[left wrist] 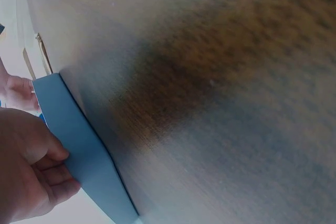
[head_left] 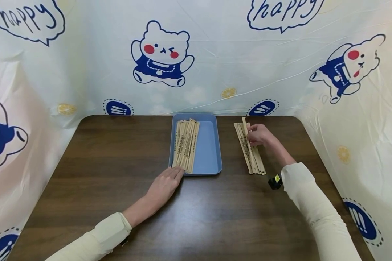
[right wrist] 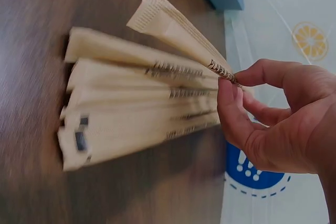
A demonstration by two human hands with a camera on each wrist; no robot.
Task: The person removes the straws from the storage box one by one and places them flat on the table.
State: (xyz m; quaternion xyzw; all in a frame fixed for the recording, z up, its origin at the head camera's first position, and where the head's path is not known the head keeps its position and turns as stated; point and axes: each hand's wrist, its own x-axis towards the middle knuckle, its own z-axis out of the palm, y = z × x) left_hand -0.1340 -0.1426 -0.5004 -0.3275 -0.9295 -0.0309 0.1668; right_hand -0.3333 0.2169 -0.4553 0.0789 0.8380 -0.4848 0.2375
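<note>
A blue tray (head_left: 207, 145) stands on the table, with a bundle of paper-wrapped straws (head_left: 186, 143) along its left side. My left hand (head_left: 166, 182) holds the tray's near left corner, fingers over the rim by the straws' lower ends; its fingertips meet the wall in the left wrist view. To the right of the tray lies a loose pile of paper-wrapped straws (right wrist: 131, 103). Between thumb and fingertips, my right hand (right wrist: 283, 111) pinches one paper-wrapped straw (right wrist: 173, 27) by its far end, its near end lifted off the pile. Print shows on the wrappers.
The dark wooden table (head_left: 196, 217) ends at the back against a patterned cloth (head_left: 215, 54), which also hangs along both sides. A small black device (head_left: 275, 182) shows at the right cuff.
</note>
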